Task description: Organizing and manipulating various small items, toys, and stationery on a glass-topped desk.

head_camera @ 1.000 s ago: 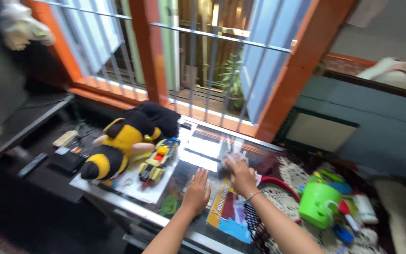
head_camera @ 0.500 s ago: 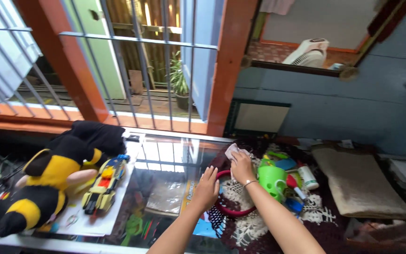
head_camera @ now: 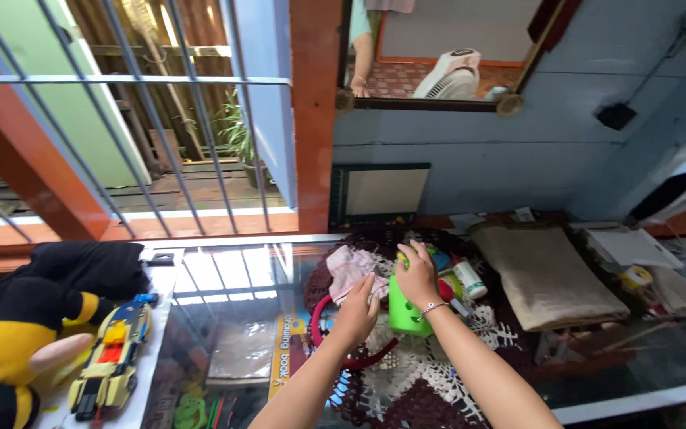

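Observation:
My right hand (head_camera: 419, 276) grips the top of a green plastic bucket (head_camera: 403, 316) that stands on a dark crochet doily (head_camera: 430, 373) on the glass table (head_camera: 240, 294). My left hand (head_camera: 356, 314) lies flat with fingers spread, its fingertips touching the edge of a crumpled pink-white cloth (head_camera: 346, 268). The cloth rests on the doily just left of the bucket. A red ring (head_camera: 317, 334) curves under my left hand. Small toys behind the bucket are partly hidden by my right hand.
A bee plush (head_camera: 9, 338), a yellow toy car (head_camera: 111, 364) and a black cloth (head_camera: 93, 266) lie at the left. A folded beige towel (head_camera: 545, 276), a white bottle (head_camera: 469, 280) and papers (head_camera: 629, 246) lie to the right. Window bars (head_camera: 176, 119) rise behind the table.
The view swung right. My right hand let go of the cloth, which now lies on the doily, and moved onto the green bucket. My left hand slid right to the cloth's edge.

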